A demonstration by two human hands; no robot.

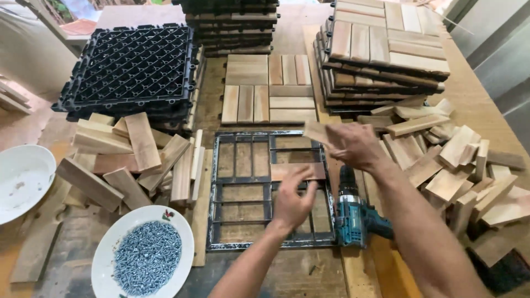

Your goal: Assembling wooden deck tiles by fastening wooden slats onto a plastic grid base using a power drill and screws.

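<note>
- The left hand (291, 200) lies flat, fingers spread, pressing a slat (295, 170) into the metal jig (270, 190) at mid-table.
- The right hand (353, 144) grips a second slat (319, 132) just above the jig's far right corner.
- To do this well, seat each slat flush against the frame bars, square, with no gap.
- The slats are short, flat, pale to reddish wood; the jig is worn, paint-flecked steel.
- A teal drill (353, 212) lies right of the jig; a plate of screws (144, 255) sits near left.
</note>
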